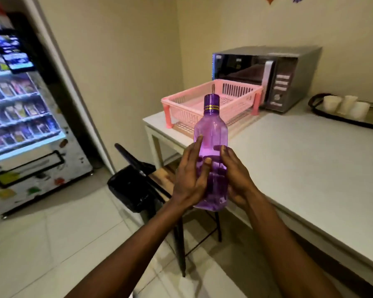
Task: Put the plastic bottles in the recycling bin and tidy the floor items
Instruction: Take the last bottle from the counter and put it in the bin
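Observation:
A purple translucent plastic bottle [211, 134] with a purple cap is held upright in front of me, above the floor beside the white table. My left hand [190, 175] presses its left side, thumb across the front and fingers nearly straight. My right hand [237, 177] cups the right side, its fingers behind the bottle. Below and left of the bottle, a black bin [131, 190] with its lid raised stands on the floor.
A pink slotted basket [211, 102] and a microwave [274, 76] stand on the white table [299, 160]. A dark tray with white cups [345, 106] sits at the right. A vending machine [19, 117] fills the left. A stool's black legs [181, 244] stand under my arms.

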Available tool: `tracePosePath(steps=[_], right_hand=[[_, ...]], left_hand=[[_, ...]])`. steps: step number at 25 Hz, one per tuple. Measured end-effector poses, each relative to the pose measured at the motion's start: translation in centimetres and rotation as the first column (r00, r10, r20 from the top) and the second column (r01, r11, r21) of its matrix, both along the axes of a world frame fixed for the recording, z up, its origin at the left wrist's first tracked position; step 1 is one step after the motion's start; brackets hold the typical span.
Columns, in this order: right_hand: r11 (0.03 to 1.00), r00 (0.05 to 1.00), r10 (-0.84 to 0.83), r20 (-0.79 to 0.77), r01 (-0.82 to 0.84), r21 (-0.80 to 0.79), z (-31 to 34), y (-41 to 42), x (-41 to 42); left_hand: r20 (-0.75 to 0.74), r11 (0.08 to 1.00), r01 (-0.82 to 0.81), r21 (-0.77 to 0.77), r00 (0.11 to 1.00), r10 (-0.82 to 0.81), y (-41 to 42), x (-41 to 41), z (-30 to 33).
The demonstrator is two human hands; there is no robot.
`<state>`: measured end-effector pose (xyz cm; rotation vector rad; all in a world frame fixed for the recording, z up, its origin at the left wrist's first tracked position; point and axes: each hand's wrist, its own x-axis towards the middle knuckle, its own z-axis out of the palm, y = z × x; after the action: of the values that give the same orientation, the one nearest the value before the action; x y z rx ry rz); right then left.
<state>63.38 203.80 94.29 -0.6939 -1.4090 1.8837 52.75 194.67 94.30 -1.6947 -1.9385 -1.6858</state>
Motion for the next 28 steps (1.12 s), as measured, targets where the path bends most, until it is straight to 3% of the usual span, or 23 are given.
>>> tracePosePath(steps=[6, 11, 15, 20, 24, 28], right_hand=[[0.955, 0.955, 0.277, -0.106, -0.285, -0.076, -0.6, -7.7, -13.0], [0.882, 0.882, 0.469, -0.042, -0.47, -0.013, -1.3, -9.6, -20.6], [0.824, 0.824, 0.567, 0.021, -0.567, -0.004, -2.3, -10.5, -27.7], [0.8, 0.807, 0.591, 0.005, -0.585, -0.132, -4.4, -11.6, -35.5], [0.824, 0.838, 0.543, 0.063, -0.516, -0.235, -6.9, -12.2, -40.5], [0.856, 0.88, 0.464, 0.104, -0.414, -0.311, -8.6, -12.9, -45.1]], left_hand=[[0.264, 0.976, -0.22, 0.003, 0.941, 0.211, -9.8, -11.1, -0.3], [0.469, 0.955, -0.295, -0.003, 0.843, 0.262, -14.2, -18.2, -1.3], [0.527, 0.914, -0.404, -0.03, 0.771, 0.358, -16.0, -24.5, -2.4], [0.622, 0.887, -0.443, -0.13, 0.66, 0.42, -16.4, -31.6, -4.0], [0.732, 0.864, -0.446, -0.234, 0.505, 0.458, -16.5, -36.8, -6.5], [0.81, 0.943, -0.267, -0.199, 0.497, 0.312, -17.2, -41.3, -8.0]])
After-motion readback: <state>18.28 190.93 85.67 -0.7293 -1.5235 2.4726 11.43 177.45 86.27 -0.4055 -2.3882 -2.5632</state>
